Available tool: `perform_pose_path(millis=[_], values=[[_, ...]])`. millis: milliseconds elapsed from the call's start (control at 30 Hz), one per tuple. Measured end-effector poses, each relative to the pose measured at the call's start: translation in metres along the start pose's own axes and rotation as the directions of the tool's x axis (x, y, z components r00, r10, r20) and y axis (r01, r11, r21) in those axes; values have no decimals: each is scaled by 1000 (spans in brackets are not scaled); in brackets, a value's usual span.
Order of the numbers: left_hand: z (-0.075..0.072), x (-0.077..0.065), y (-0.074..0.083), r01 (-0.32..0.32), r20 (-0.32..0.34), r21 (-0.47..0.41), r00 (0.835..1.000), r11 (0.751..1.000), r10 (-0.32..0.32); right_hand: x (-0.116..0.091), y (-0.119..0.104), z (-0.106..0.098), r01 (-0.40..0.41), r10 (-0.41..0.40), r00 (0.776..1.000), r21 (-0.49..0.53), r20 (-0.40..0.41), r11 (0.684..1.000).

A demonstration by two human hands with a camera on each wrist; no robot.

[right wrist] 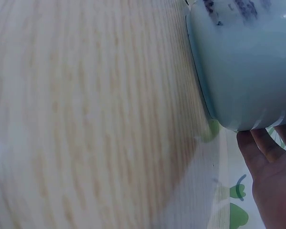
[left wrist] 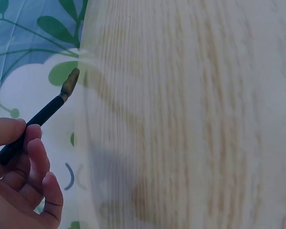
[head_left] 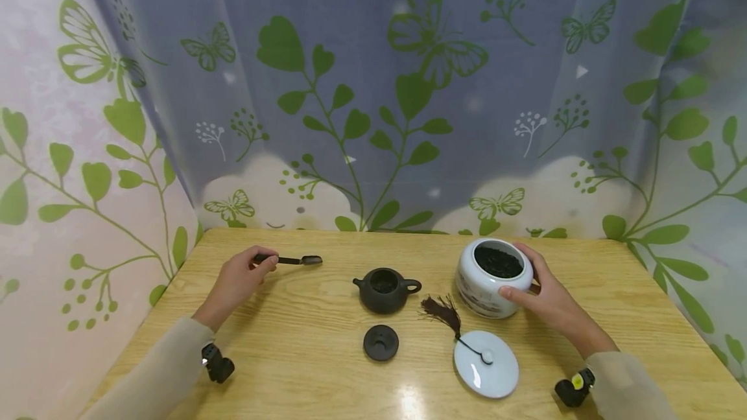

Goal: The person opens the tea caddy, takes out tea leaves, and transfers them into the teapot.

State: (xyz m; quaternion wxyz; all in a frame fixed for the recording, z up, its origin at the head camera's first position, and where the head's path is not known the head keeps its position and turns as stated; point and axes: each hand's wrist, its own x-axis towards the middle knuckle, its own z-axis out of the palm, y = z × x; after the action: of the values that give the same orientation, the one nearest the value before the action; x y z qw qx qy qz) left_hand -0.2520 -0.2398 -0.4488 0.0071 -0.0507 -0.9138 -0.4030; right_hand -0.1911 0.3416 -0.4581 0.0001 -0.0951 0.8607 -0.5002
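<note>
My left hand (head_left: 242, 275) pinches the black handle of a small tea scoop (head_left: 312, 260) above the left side of the table. In the left wrist view, thumb and fingers close round the handle, and the scoop's brownish tip (left wrist: 70, 82) points away. On the right, my right hand (head_left: 551, 303) grips a white porcelain tea jar (head_left: 481, 287), thumb at its front and fingers behind. Dark tea leaves (head_left: 498, 262) show inside the uncovered jar, which tilts towards me. Between the hands stands a dark clay teapot (head_left: 382, 300) with its top off and some dark leaves inside.
Before the teapot lies its round dark lid (head_left: 381, 350). The jar's white lid (head_left: 496, 378) lies near the front, its dark tassel (head_left: 441, 313) stretched towards the teapot. A patterned curtain (head_left: 373, 115) hangs behind the wooden table (head_left: 303, 355).
</note>
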Motion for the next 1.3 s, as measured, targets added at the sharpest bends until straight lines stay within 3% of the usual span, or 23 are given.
perform_pose_path(millis=[367, 833, 967, 1167, 1300], values=[[-5, -7, -5, 8, 36, 26, 999, 1000, -9, 1, 1, 1, -9, 9, 1000, 5, 2, 1000], [-7, -15, -14, -20, 65, 144, 998, 989, 11, -1, 2, 1, -24, 25, 1000, -26, 11, 999], [-8, -19, -14, -24, 62, 170, 998, 985, 14, -3, 1, 0, 15, -15, 1000, -19, 0, 1000], [-9, -24, -17, -72, 48, 284, 997, 956, 61, -10, 0, -2, 103, -103, 994, -18, -45, 995], [-8, -25, -21, -76, 64, 317, 996, 945, 58, -17, -1, -4, 141, -144, 986, -42, -87, 989]])
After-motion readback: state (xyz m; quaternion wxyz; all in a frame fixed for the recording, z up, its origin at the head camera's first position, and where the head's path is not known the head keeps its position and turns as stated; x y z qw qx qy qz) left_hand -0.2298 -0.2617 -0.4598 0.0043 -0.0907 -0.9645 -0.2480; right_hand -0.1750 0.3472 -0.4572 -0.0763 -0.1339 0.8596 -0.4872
